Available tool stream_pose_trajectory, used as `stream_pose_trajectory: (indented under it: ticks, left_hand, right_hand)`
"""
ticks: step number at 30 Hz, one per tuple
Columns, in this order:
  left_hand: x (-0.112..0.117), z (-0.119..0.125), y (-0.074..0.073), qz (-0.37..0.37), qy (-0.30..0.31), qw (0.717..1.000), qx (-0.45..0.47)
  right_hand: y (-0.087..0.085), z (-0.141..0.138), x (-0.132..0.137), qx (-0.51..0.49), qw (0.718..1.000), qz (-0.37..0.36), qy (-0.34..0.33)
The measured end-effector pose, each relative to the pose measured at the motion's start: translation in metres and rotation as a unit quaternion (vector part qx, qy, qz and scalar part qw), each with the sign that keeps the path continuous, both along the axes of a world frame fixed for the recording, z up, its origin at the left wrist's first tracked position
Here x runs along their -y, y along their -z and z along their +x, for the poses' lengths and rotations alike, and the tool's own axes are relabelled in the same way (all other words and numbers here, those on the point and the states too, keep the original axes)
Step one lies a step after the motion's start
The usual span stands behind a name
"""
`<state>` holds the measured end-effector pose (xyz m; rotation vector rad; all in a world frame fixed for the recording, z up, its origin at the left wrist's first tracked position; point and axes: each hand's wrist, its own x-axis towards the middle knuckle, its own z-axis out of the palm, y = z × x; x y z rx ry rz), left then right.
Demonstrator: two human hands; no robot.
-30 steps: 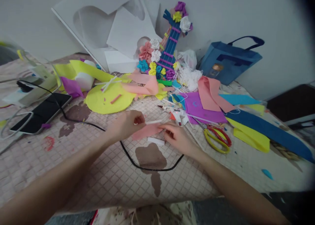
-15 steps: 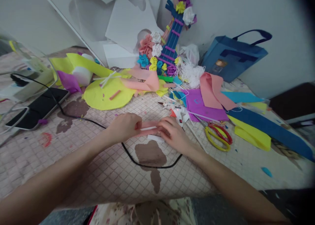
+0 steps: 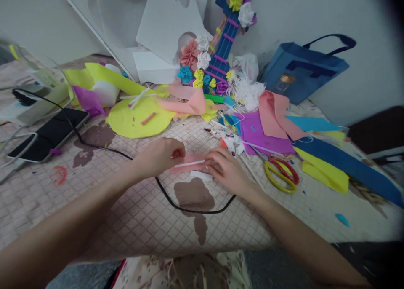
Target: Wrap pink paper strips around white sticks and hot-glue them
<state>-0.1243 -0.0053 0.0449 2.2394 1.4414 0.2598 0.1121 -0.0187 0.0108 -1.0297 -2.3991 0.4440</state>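
On the table between my hands lies a small pink paper strip [image 3: 187,168] with a thin white stick [image 3: 189,164] lengthwise on it. My left hand [image 3: 166,155] is closed, fingertips pinched together at the strip's left end; whatever may be in them is hidden. My right hand [image 3: 224,167] has its fingers bent down over the right end of strip and stick, gripping there. Just in front of the strip lies a short white piece [image 3: 201,175]. A white glue gun [image 3: 232,145] rests beyond my right hand.
A black cable [image 3: 202,212] loops in front of my hands. Yellow-and-red scissors [image 3: 280,177] lie to the right, near purple paper [image 3: 261,133]. Behind stand a flower-decorated blue guitar model [image 3: 224,44] and a blue bag [image 3: 303,74]. A phone [image 3: 47,135] lies left.
My left hand has drawn slightly back and up from the strip, uncovering its left end and the stick's. My right hand stays at the right end.
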Motion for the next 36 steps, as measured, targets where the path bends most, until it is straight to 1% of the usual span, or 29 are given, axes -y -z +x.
stream_pose_trajectory:
  ticks: [2, 5, 8, 13, 16, 19, 21, 23, 25, 27, 30, 32, 34, 36]
  left_hand:
    - [0.003, 0.005, 0.004, -0.003, 0.015, 1.0, -0.001]
    - [0.006, 0.011, 0.009, 0.005, 0.032, 0.999, -0.007]
    - [0.006, 0.014, 0.013, 0.01, 0.044, 0.999, -0.005]
    - [0.006, 0.015, 0.015, 0.006, 0.046, 0.999, -0.002]
    - [0.006, 0.015, 0.014, 0.002, 0.043, 0.999, 0.003]
    - [0.006, 0.015, 0.013, -0.001, 0.04, 0.999, 0.003]
    - [0.006, 0.015, 0.013, -0.004, 0.042, 0.999, 0.001]
    - [0.007, 0.014, 0.014, -0.003, 0.044, 0.999, -0.003]
    - [0.007, 0.014, 0.015, 0.0, 0.042, 0.999, -0.007]
    - [0.007, 0.014, 0.016, 0.002, 0.039, 0.999, -0.007]
    - [0.007, 0.015, 0.015, 0.003, 0.042, 0.999, -0.008]
    - [0.007, 0.015, 0.014, 0.006, 0.045, 0.999, -0.011]
    - [0.008, 0.016, 0.013, 0.011, 0.044, 0.999, -0.015]
    - [0.008, 0.016, 0.013, 0.014, 0.042, 0.999, -0.014]
  right_hand:
    - [-0.003, 0.002, 0.003, 0.013, 1.0, -0.017, 0.006]
    - [-0.005, 0.004, 0.007, 0.064, 0.997, -0.047, -0.014]
    - [-0.003, 0.005, 0.009, 0.097, 0.993, -0.054, -0.033]
    - [-0.004, 0.006, 0.009, 0.105, 0.991, -0.077, -0.04]
    - [-0.005, 0.007, 0.009, 0.112, 0.99, -0.076, -0.047]
    - [-0.007, 0.011, 0.007, 0.076, 0.994, -0.062, -0.041]
    - [-0.009, 0.015, 0.004, 0.04, 0.999, -0.036, -0.003]
    - [-0.009, 0.019, -0.001, 0.022, 0.998, 0.001, 0.053]
    - [-0.007, 0.02, -0.006, 0.032, 0.994, 0.033, 0.097]
    - [-0.003, 0.02, -0.01, 0.053, 0.99, 0.053, 0.118]
    - [0.002, 0.017, -0.014, 0.077, 0.986, 0.062, 0.136]
    - [0.003, 0.016, -0.014, 0.075, 0.985, 0.069, 0.141]
    - [0.002, 0.014, -0.012, 0.059, 0.987, 0.074, 0.128]
    - [0.0, 0.011, -0.007, 0.05, 0.993, 0.063, 0.089]
